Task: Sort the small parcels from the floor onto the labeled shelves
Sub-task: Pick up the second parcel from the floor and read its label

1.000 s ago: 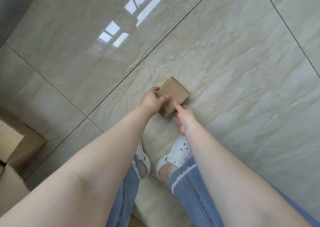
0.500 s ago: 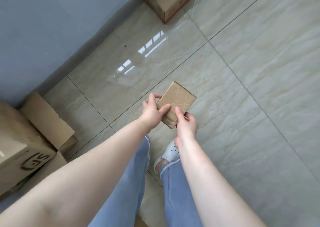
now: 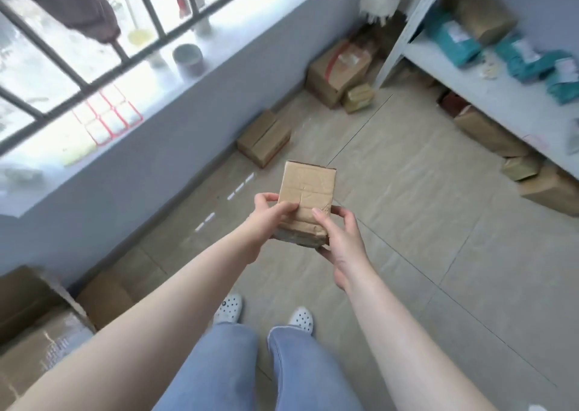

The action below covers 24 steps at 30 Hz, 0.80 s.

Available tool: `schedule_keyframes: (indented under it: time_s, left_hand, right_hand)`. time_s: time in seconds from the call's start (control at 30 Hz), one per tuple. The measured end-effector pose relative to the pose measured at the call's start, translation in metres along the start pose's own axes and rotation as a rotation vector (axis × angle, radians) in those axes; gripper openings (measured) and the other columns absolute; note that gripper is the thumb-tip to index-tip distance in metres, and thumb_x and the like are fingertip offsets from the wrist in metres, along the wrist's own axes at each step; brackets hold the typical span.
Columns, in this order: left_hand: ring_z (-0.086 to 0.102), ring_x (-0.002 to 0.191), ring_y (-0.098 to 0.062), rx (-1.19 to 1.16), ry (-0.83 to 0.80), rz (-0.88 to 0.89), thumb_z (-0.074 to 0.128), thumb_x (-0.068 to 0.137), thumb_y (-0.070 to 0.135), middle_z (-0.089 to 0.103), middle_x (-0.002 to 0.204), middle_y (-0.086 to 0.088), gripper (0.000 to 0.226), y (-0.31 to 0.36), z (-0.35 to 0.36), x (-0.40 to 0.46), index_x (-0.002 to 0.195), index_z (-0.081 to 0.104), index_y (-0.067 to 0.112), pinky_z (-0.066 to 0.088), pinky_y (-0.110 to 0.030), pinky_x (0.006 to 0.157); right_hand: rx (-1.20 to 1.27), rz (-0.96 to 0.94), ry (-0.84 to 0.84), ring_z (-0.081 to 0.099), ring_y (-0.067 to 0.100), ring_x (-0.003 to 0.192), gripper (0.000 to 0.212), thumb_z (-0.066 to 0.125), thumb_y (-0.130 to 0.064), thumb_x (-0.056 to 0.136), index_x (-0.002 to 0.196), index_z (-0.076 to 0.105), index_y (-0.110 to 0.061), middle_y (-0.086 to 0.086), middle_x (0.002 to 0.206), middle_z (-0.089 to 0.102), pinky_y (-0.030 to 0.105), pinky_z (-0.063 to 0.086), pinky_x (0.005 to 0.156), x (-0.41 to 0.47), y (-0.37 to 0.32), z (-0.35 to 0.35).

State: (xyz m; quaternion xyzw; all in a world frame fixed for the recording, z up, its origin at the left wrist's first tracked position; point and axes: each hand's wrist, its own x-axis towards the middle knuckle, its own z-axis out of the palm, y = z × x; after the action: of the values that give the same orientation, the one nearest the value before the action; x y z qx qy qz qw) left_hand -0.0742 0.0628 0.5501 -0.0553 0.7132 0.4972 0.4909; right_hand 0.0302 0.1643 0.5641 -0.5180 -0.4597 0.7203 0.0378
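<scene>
A small brown cardboard parcel (image 3: 308,191), sealed with tape, is held up in front of me, well above the floor. My left hand (image 3: 270,216) grips its near left corner, thumb on top. My right hand (image 3: 340,238) holds the near right corner from below and the side. A white metal shelf (image 3: 488,88) stands at the right, carrying several teal mailer bags (image 3: 451,39) and a brown parcel (image 3: 484,14). No shelf labels can be read in this blurred view.
Cardboard boxes lie along the grey wall: one (image 3: 264,138) just beyond the parcel, a larger one (image 3: 336,69) near the shelf leg, others (image 3: 37,313) at my left. More boxes (image 3: 488,133) sit under the shelf. A barred window (image 3: 103,41) is at upper left. My feet (image 3: 266,313) are below.
The parcel has been lifted off the floor in both hands. My view has swung up from the tiles to the window wall and the shelf.
</scene>
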Motion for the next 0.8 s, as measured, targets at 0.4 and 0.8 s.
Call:
schedule_keyframes:
  time_s: [0.4,0.8]
  left_hand:
    - [0.037,0.129,-0.002,0.209,-0.338,0.354,0.079,0.060,0.056,0.022,0.141,0.022,0.125,0.090,-0.091,-0.075,0.156,0.002,0.035,0.037,-0.028,0.110]
    - [0.066,0.114,-0.014,0.061,-0.455,0.393,0.075,0.061,0.049,0.063,0.132,0.003,0.089,0.105,-0.123,-0.100,0.140,0.040,0.029,0.053,-0.040,0.098]
  right_hand:
    - [-0.021,-0.025,-0.145,0.067,0.023,0.091,0.050,0.066,-0.039,0.084,0.133,0.054,-0.033,0.001,0.110,0.070,0.046,0.056,0.083,-0.074,-0.085,0.058]
    - [-0.230,-0.224,-0.307,0.059,0.007,0.110,0.082,0.072,-0.046,0.068,0.143,0.038,-0.042,-0.016,0.127,0.063,0.038,0.044,0.092,-0.114,-0.099,0.079]
